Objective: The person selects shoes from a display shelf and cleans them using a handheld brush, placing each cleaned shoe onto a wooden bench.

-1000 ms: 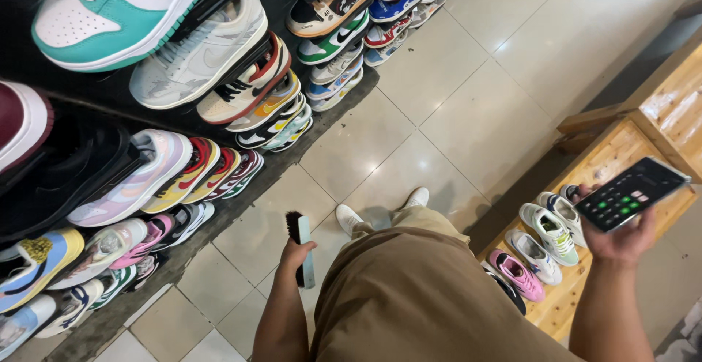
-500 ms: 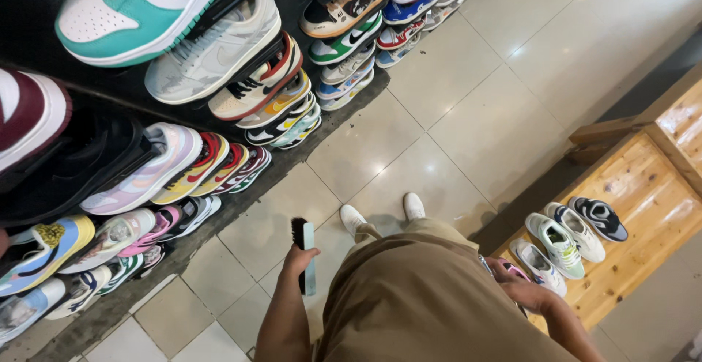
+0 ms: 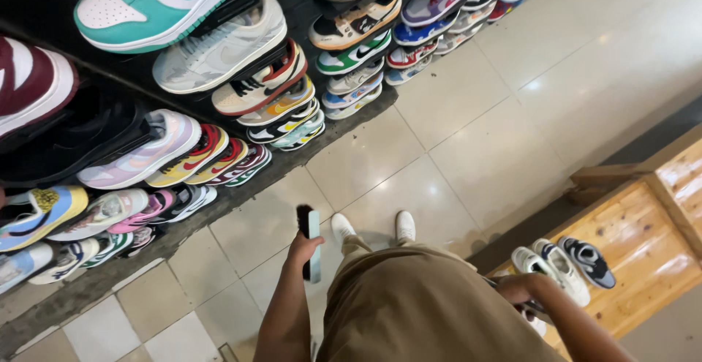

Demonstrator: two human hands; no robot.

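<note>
Pale glossy floor tiles (image 3: 468, 150) fill the middle of the head view, with a dark display wall of sneakers (image 3: 219, 77) running along the left and top. I note a teal and white sneaker (image 3: 157, 0) uppermost, a grey one (image 3: 219, 51) just beneath it, and a maroon one (image 3: 29, 84) at the left edge; lower rows hold pastel, yellow and red pairs packed side by side. At right stands a light wooden bench (image 3: 658, 238) carrying a white pair of sneakers (image 3: 552, 267) and a dark sneaker (image 3: 589, 259) just beside it.

The person stands on the tiles in white shoes (image 3: 373, 227), tan trousers filling the lower centre. I record the left hand (image 3: 302, 249) closed around a brush (image 3: 310, 241) with a pale blue-green back and dark bristles; the brush is held upright beside the left leg, above the floor and well apart from the display wall. The right hand (image 3: 523, 289) is low at the right hip, near the bench edge, fingers curled; a dark object shows partly beneath it, but I cannot tell what it is or whether the hand grips it
</note>
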